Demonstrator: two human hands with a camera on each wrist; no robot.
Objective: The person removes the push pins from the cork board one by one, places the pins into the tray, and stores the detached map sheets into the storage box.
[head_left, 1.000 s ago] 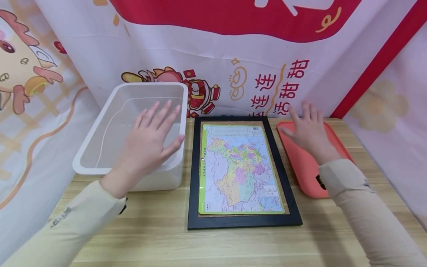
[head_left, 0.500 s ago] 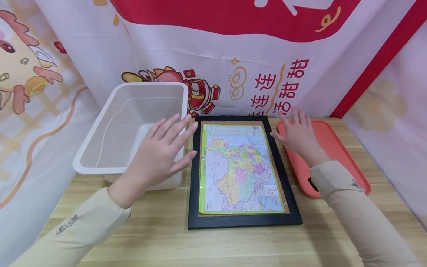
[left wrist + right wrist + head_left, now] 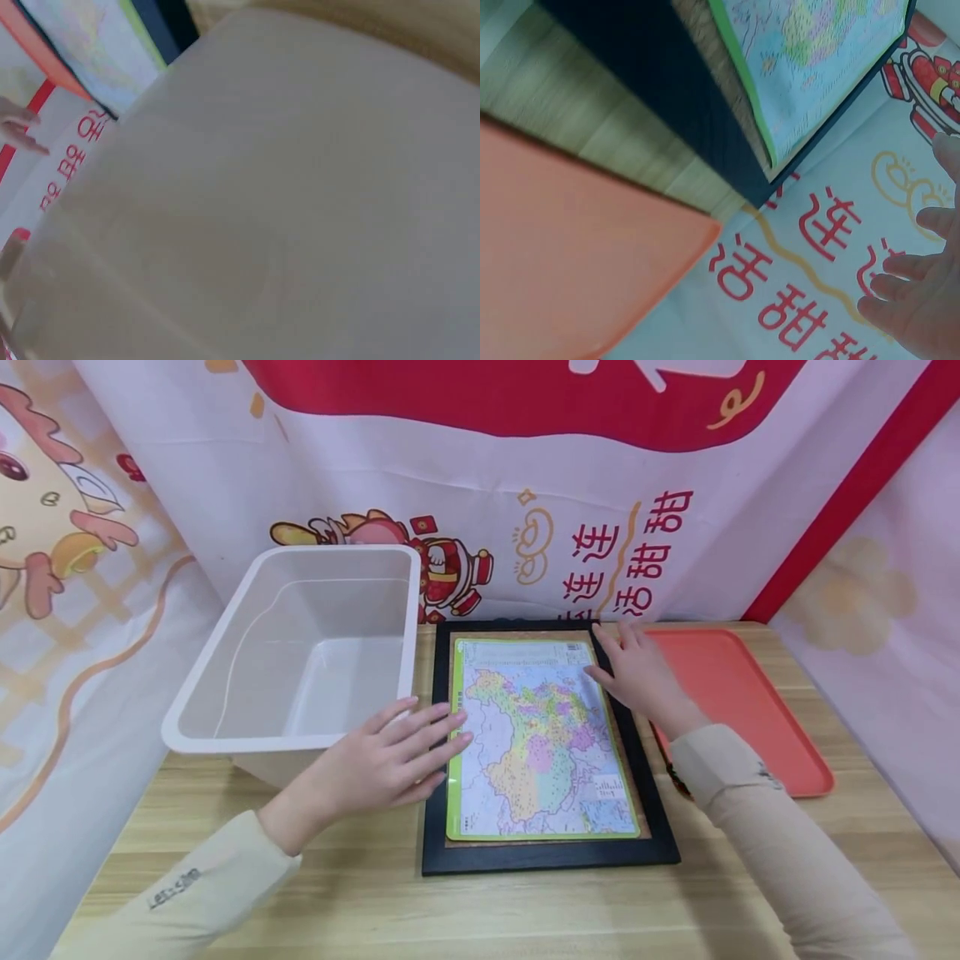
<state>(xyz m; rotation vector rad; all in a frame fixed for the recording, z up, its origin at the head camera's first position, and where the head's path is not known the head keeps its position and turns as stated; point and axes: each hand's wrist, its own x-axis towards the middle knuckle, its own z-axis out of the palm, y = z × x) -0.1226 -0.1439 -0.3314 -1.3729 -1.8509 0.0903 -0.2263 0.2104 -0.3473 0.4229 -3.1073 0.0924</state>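
A colourful map sheet (image 3: 536, 743) with a green edge lies on a cork board inside a black frame (image 3: 551, 857) on the table. My left hand (image 3: 375, 768) is spread with straight fingers, its fingertips over the frame's left side and the map's green edge. The right hand (image 3: 645, 681), also open, is over the frame's upper right side; in the right wrist view the right hand (image 3: 922, 292) holds nothing. Whether either hand touches the frame or map, I cannot tell.
A deep white plastic bin (image 3: 180, 727) stands to the left of the frame. An orange-red tray (image 3: 750, 710) lies to the right, with a small dark thing (image 3: 678, 779) by its near left side, partly hidden by the sleeve. Behind hangs a printed cloth (image 3: 450, 468).
Both hands have moved inward and lower: the left from over the bin toward the frame's left side, the right from over the tray to the frame's right side. Frame, bin and tray stay put.
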